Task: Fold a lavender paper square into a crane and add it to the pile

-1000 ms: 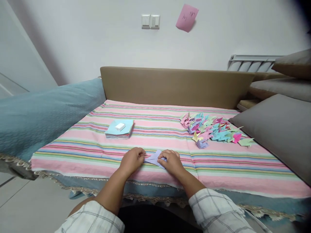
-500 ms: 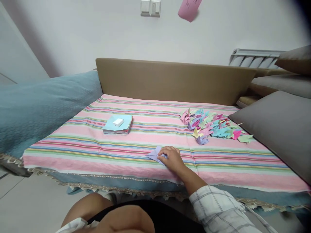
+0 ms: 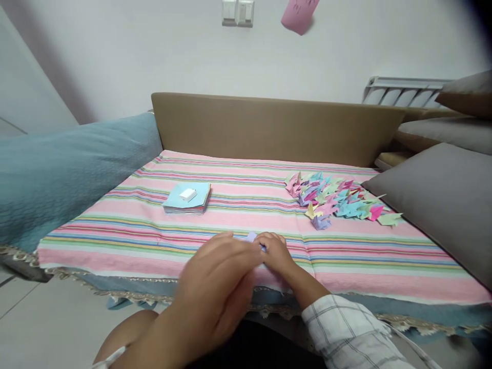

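A folded lilac paper piece (image 3: 251, 237) lies on the striped cloth (image 3: 134, 236) near its front edge, mostly hidden. My right hand (image 3: 274, 252) rests on it with fingers curled, pressing it down. My left hand (image 3: 215, 287) is raised close to the camera, blurred, fingers stretched out towards the paper; it covers most of the paper. A stack of square coloured sheets (image 3: 187, 199) with a small white block (image 3: 187, 194) on top lies to the back left. A heap of folded paper cranes (image 3: 338, 201) in many colours lies to the back right.
A teal blanket (image 3: 57, 174) covers the left arm of the sofa. Its tan backrest (image 3: 269, 128) runs behind, and grey cushions (image 3: 442, 200) stand at the right. Wall switches (image 3: 237, 11) and a pink note (image 3: 299, 14) are above.
My left hand left the paper and dropped low towards my lap, then came back up and forward over the paper. My right hand stayed on the paper.
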`<state>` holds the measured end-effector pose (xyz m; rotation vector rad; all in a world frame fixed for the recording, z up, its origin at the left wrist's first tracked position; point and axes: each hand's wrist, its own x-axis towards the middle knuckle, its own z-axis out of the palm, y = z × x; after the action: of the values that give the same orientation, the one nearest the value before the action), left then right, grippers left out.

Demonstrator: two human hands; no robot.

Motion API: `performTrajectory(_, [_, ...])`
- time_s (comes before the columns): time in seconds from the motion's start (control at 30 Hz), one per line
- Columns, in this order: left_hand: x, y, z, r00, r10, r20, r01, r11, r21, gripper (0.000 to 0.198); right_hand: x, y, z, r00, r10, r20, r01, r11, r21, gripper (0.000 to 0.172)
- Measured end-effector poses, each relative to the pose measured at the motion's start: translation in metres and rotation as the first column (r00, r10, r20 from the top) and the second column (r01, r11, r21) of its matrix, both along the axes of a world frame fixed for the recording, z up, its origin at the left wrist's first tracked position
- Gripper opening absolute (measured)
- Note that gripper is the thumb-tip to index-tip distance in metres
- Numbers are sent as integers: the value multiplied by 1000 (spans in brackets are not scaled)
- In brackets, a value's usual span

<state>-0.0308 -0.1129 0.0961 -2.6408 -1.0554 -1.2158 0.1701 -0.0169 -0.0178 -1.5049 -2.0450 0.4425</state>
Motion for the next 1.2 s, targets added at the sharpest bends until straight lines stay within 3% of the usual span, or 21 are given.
performTrajectory(0.07, [18,19,-19,968,25,-250,-42,997,-63,38,-1,0,0,1000,0,2,0,1000,14,9])
performTrajectory(0.17, [30,38,-61,856,68,-512,-168,974,-153,41,-1,-1,0,1000,2,-4,-2,1000,26,8])
performTrajectory(0.27, [27,42,-93,764,32,-645,-227,948,-222,53,0,-1,0,1000,8,-7,-8,1000,30,8])
performTrajectory(0.33, [24,41,-101,735,17,-678,-257,932,-255,58,0,-1,0,1000,9,-6,-9,1000,26,9])
performTrajectory(0.7, [24,45,-106,788,47,-614,-252,934,-253,61,1,-1,5,999,23,-28,-23,1000,8,9])
performTrajectory(1.2, [22,48,-103,785,2,-619,-212,941,-265,59,22,10,1,998,17,-54,-18,1000,-22,13])
